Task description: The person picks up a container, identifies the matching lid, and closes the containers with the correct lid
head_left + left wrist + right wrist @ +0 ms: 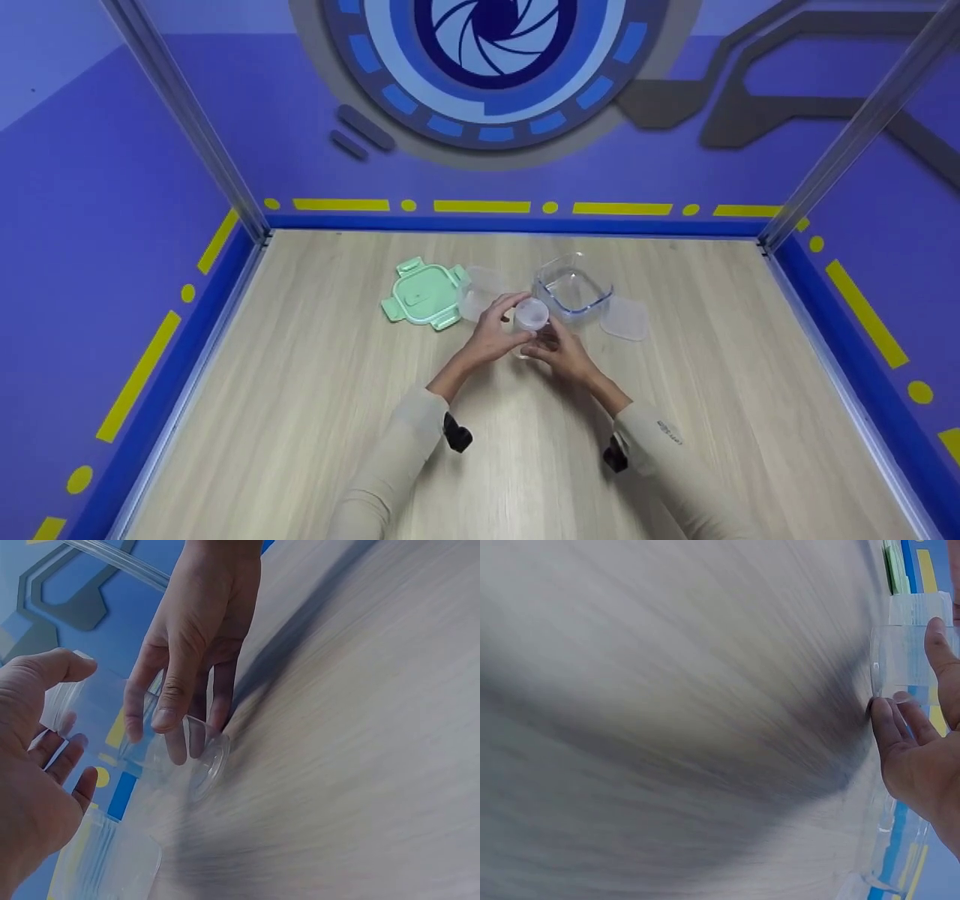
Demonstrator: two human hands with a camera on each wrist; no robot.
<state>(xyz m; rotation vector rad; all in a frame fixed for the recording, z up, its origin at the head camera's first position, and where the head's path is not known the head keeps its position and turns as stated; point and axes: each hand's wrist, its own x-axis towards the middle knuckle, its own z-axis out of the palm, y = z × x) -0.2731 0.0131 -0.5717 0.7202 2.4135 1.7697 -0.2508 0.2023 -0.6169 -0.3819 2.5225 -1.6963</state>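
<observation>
A clear cylindrical jar with a whitish round top (532, 313) stands upright on the table between both hands. My left hand (491, 334) holds it near the top, its thumb and fingers on opposite sides of the rim, as the left wrist view shows. Lower down, my right hand (566, 356) grips the clear wall of the jar (154, 754) from the right, fingertips close to its base. In the right wrist view the jar's lower part (900, 652) shows beside the right thumb. Whether the top is a separate lid, I cannot tell.
Behind the left hand lies a green clip lid (426, 295), with a translucent squarish container (480, 291) against it. A clear square glass container (574, 289) stands behind the right hand, a translucent flat lid (625, 319) beside it. Walls border the wooden table (315, 420).
</observation>
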